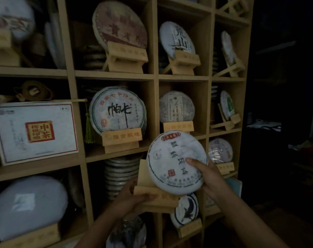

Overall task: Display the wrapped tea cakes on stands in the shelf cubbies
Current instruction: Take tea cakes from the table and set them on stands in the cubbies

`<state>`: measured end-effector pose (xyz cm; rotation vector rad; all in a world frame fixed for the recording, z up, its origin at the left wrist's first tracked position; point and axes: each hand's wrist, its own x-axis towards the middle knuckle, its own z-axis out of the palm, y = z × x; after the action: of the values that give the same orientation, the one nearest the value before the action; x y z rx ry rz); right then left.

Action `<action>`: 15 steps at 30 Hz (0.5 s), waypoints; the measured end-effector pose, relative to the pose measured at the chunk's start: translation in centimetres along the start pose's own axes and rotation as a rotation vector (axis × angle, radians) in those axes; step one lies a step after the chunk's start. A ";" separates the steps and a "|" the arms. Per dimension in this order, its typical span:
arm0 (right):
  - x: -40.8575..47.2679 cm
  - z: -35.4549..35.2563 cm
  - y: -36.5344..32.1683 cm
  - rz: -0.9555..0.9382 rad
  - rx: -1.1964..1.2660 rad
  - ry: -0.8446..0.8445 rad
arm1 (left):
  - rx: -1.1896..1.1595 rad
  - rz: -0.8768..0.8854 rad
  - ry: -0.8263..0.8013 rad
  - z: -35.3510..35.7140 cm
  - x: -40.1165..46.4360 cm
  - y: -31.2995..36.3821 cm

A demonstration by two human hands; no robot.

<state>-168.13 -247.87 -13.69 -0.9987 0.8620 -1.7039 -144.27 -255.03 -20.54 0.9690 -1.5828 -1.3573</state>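
Head view: I look at a tall wooden shelf (114, 74) of square cubbies in dim light. At about five o'clock from the frame's centre, both hands hold one wrapped tea cake (175, 162) seated on a wooden stand (156, 196), in front of the shelf and not yet inside a cubby.

My left hand (134, 196) has its grip clamped on the stand's front lip, thumb over the edge, I judge so that the base stays level. My right hand (208, 178) grips the cake at its four o'clock rim, thumb pressed flat on the face, probably to keep the disc leaning back against the stand.

The cake is a round, flat disc in white paper, printed with a red crest at twelve o'clock, dark characters down the middle, a small red seal low down and a thin dark ring near the edge. It tilts slightly to the left.

Neighbouring cubbies already show cakes on matching stands; one with bold black brushwork (117, 110) sits at eleven o'clock from the held cake.
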 end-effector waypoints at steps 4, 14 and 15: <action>0.0 -0.8 -1.3 -0.040 0.000 0.023 | 0.045 0.013 -0.012 1.4 0.3 1.2; 0.4 -2.0 -2.5 -0.118 -0.032 0.077 | 0.103 -0.004 -0.083 3.6 0.7 2.6; 0.4 -2.0 -2.7 -0.132 -0.038 0.077 | 0.103 -0.008 -0.094 3.7 0.7 2.8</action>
<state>-171.05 -247.21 -12.11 -1.0416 0.8978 -1.8537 -148.09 -254.01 -18.04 0.9859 -1.7356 -1.3550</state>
